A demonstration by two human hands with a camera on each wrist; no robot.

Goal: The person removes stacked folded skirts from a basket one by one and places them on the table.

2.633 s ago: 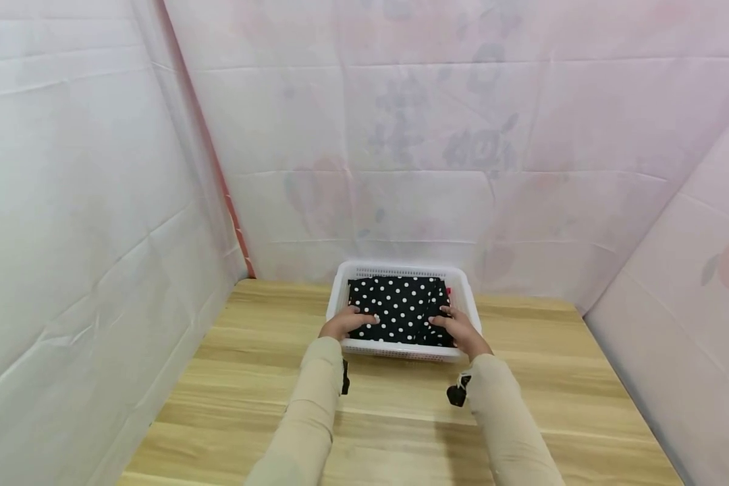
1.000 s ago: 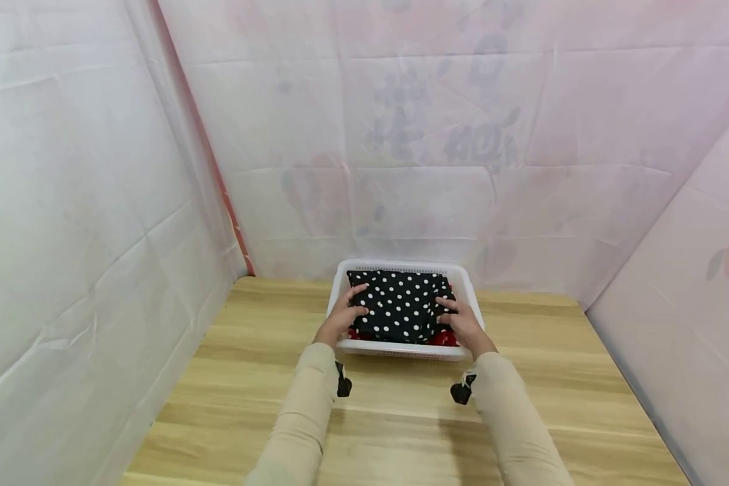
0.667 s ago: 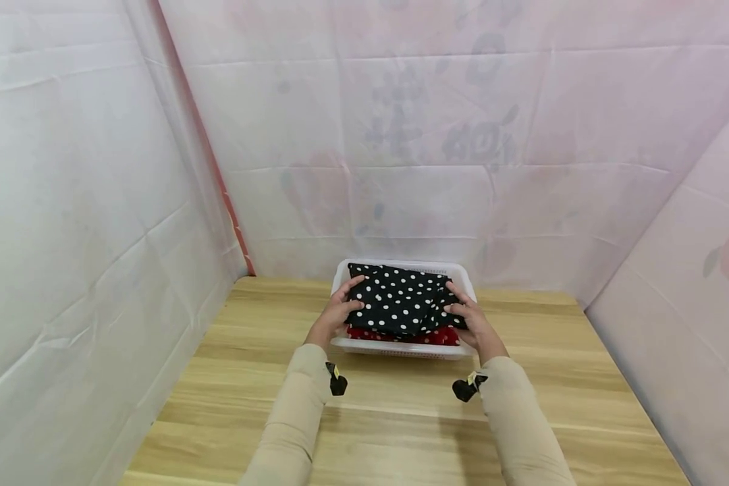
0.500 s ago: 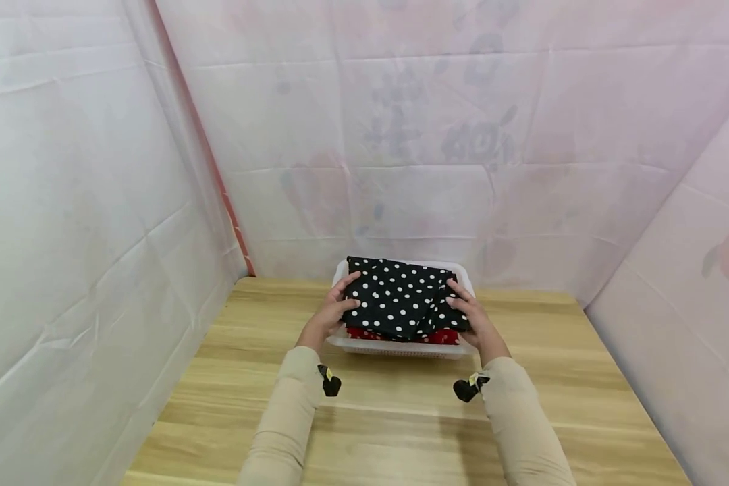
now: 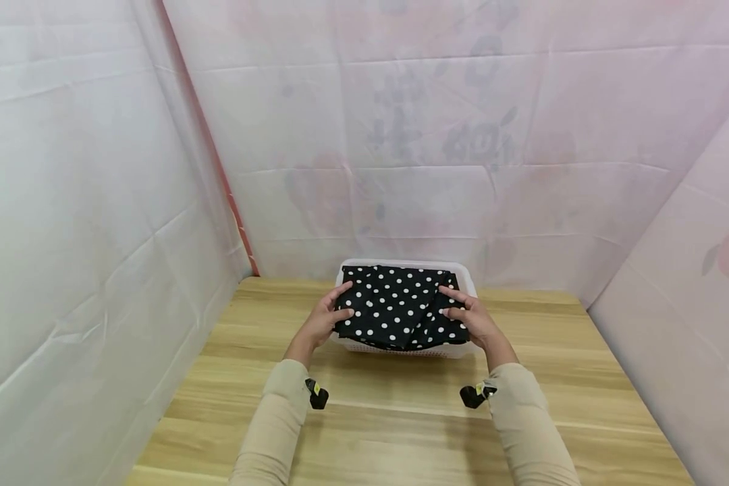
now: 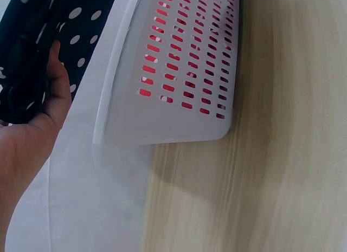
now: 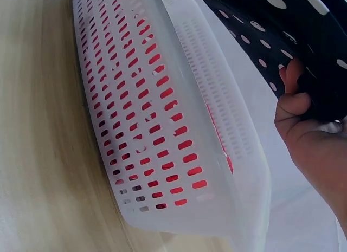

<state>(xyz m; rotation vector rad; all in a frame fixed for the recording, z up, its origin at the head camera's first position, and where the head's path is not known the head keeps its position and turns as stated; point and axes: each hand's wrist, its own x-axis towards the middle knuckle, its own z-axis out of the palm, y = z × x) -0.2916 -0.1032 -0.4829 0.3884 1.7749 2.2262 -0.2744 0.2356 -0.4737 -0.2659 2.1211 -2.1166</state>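
Note:
A folded black cloth with white dots (image 5: 395, 304) is held level above the white plastic basket (image 5: 469, 287), covering most of its mouth in the head view. My left hand (image 5: 325, 317) grips its left edge, thumb on top and fingers underneath. At the right edge, my right hand (image 5: 474, 320) pinches the cloth the same way. Both wrist views show the dotted cloth raised clear of the basket's rim. Red cloth (image 7: 190, 157) with pale spots shows through the slots in the basket wall in the right wrist view.
The basket stands on a wood-grain table (image 5: 395, 432), near its back edge. White printed sheeting (image 5: 413, 202) hangs behind the table and along both sides. A black wrist camera (image 5: 318, 395) is strapped at the left sleeve, another camera (image 5: 472, 396) at the right.
Both hands have taken hold of the dotted cloth and lifted it out of the basket, then drawn it toward me. The red cloth beneath came into sight and is now covered from above.

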